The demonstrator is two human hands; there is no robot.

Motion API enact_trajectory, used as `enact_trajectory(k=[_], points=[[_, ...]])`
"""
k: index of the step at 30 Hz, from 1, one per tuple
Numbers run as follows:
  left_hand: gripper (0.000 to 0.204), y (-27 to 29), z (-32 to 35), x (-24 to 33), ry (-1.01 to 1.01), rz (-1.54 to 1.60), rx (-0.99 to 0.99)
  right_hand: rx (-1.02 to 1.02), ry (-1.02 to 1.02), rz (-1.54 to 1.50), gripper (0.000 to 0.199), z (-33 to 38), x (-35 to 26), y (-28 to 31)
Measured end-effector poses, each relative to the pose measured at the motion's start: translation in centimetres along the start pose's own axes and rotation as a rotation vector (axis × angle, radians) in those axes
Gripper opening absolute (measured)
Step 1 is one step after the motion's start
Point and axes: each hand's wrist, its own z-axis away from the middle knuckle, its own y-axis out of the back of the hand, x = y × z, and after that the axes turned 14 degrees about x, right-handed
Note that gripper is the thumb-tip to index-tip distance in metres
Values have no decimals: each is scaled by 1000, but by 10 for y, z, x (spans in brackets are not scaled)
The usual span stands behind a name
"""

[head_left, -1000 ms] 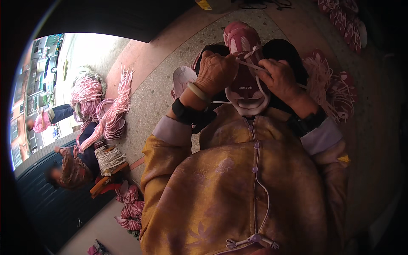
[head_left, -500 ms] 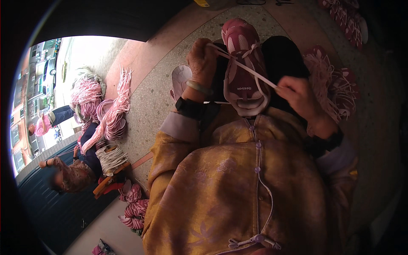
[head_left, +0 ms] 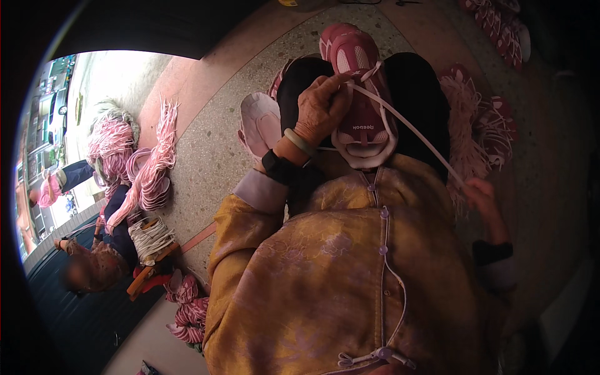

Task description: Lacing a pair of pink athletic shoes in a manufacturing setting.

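A pink and dark-red sneaker (head_left: 364, 115) rests between my knees, toe pointing away from me and heel opening toward my body. My left hand (head_left: 322, 106) is closed at the left eyelet edge of the sneaker, fingertips beside the point where the lace comes out. From there a pale flat shoelace (head_left: 409, 126) runs taut down to the right. Its far end is pinched in my right hand (head_left: 482, 195), out past my right knee and slightly blurred. What lies under the left fingers is partly hidden.
A white-lined shoe piece (head_left: 260, 122) lies left of my knee. Bundled laces and pink shoe parts (head_left: 469, 125) are at the right, more shoes (head_left: 500, 31) at the far right. Leftward are heaped pink laces (head_left: 112, 147), a spool of white cord (head_left: 152, 240) and a seated person (head_left: 97, 265).
My right hand has pulled the shoelace out to the lower right, drawing a longer length. My left hand has come down and right, from holding a lace to the sneaker's eyelet edge.
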Motion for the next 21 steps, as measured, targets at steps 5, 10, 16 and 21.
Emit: enact_trajectory(k=[5, 10, 16, 21], points=[[19, 9, -1, -1, -181, -81, -68, 21, 635, 365, 15, -34, -38, -48], [28, 1, -9, 6, 93, -129, -53, 108, 1025, 250, 44, -55, -117, -125], [81, -15, -27, 4, -50, -353, -49, 88, 1157, 534, 70, -81, -145, -182], [108, -18, -38, -6, 5, -317, -169, -37, 995, 558, 53, -81, -151, -176]])
